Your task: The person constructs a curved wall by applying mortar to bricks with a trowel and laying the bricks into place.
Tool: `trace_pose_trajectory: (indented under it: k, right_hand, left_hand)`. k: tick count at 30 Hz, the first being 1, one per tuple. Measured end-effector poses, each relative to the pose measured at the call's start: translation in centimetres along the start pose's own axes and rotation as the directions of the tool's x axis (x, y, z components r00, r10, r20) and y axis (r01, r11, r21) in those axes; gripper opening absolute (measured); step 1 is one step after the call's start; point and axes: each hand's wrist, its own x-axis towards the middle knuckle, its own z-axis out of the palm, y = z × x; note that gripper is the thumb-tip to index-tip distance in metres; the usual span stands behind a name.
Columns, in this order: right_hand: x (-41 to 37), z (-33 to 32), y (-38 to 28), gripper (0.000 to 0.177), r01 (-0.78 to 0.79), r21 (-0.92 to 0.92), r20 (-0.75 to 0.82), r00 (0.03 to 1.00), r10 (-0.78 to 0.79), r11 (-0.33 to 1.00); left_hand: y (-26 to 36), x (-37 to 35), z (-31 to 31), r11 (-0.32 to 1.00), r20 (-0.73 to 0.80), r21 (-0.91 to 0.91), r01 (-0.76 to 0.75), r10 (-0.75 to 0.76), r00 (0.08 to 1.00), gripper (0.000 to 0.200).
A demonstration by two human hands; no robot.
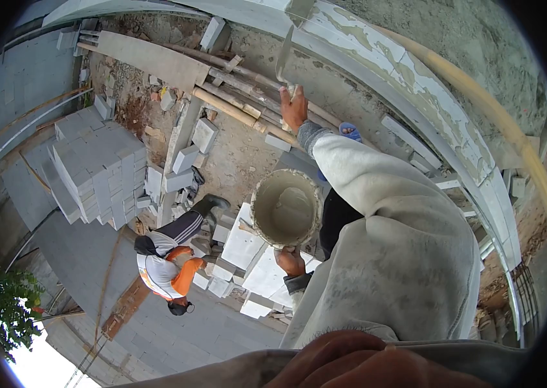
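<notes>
My left hand [291,262] is closed on the rim of a mortar-crusted bucket [257,213], which holds wet grey mortar [291,207]. The bucket stands beside white blocks and close to my legs. My right hand [294,108] is wrapped round the handle of a trowel [282,59], with the arm stretched out from a dusty grey sleeve [377,174]. The trowel's blade reaches the pale block wall [364,35] at the top of the view, where patches of grey mortar are smeared along its face.
A co-worker [167,268] in orange and white bends over blocks nearby. A large stack of grey blocks [99,168] stands at left. Bamboo poles [228,107] and a board [150,58] lie along the ground. A yellowish pole [480,94] runs beside the wall.
</notes>
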Motion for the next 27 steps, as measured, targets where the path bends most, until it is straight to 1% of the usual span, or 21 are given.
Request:
trace_pose_trajectory:
  k: [2, 4, 6, 9, 12, 14, 16, 17, 19, 22, 25, 26, 27]
  right_hand:
    - [3.6, 0.3, -0.3, 0.050, -0.126, 0.083, -0.027, 0.991, 0.129, 0.989]
    - [7.5, 2.0, -0.5, 0.049, -0.186, 0.115, -0.135, 0.970, 0.201, 0.976]
    - [8.5, 1.8, -4.8, 0.050, -0.362, 0.373, 0.042, 0.926, 0.374, 0.854]
    - [6.5, 4.4, -5.3, 0.050, -0.297, 0.163, -0.044, 0.950, 0.308, 0.941]
    - [2.1, 4.8, -1.9, 0.049, -0.200, 0.156, 0.109, 0.977, 0.184, 0.967]
    - [2.1, 6.8, 2.7, 0.045, -0.070, 0.168, 0.016, 0.998, 0.068, 0.983]
    - [0.0, 3.1, -1.6, 0.043, -0.222, 0.341, 0.118, 0.974, 0.193, 0.913]
    - [0.2, 2.6, -1.6, 0.044, -0.236, 0.364, 0.082, 0.972, 0.222, 0.901]
    - [2.9, 2.8, -1.8, 0.045, -0.242, 0.410, 0.008, 0.965, 0.262, 0.879]
    - [5.9, 4.0, -3.4, 0.044, -0.169, 0.527, 0.003, 0.980, 0.197, 0.833]
    - [0.3, 2.7, -9.9, 0.039, -0.281, 0.519, 0.138, 0.960, 0.245, 0.807]
    - [-0.6, 3.4, -8.4, 0.040, -0.312, 0.582, 0.212, 0.950, 0.230, 0.751]
    - [-3.0, 2.2, -8.6, 0.039, -0.342, 0.487, 0.324, 0.925, 0.197, 0.804]
  left_hand:
    - [-0.3, 0.0, -0.2, 1.000, 0.000, -0.016, -0.002, 0.002, 1.000, 0.034]
    - [-0.8, -0.3, -0.7, 0.999, 0.015, -0.038, -0.008, 0.008, 1.000, 0.034]
    - [-1.2, -0.3, -1.0, 0.998, 0.015, -0.055, -0.014, 0.014, 1.000, 0.034]
    - [-1.6, -0.2, -1.9, 0.998, 0.039, -0.067, 0.001, 0.002, 0.999, 0.034]
    - [-1.7, 0.0, -1.9, 0.997, 0.046, -0.073, 0.015, -0.012, 0.999, 0.035]
    - [-1.6, -0.1, -2.6, 0.997, 0.038, -0.073, 0.010, -0.007, 0.999, 0.035]
    - [-2.1, -0.3, -4.1, 0.997, 0.035, -0.080, -0.001, 0.004, 0.999, 0.035]
    - [-2.0, -0.8, -4.4, 0.997, 0.009, -0.078, -0.011, 0.012, 1.000, 0.034]
    - [-1.8, -1.8, -3.8, 0.996, -0.030, -0.087, -0.029, 0.027, 0.999, 0.033]
    - [-2.8, -1.9, -5.7, 0.994, -0.027, -0.102, -0.042, 0.040, 0.999, 0.032]
    - [-3.4, -2.4, -6.7, 0.988, -0.060, -0.143, -0.051, 0.043, 0.997, 0.030]
    - [-3.7, -2.7, -7.0, 0.985, -0.074, -0.164, -0.052, 0.041, 0.996, 0.029]
    - [-4.1, -2.7, -7.5, 0.983, -0.069, -0.173, -0.066, 0.055, 0.996, 0.028]
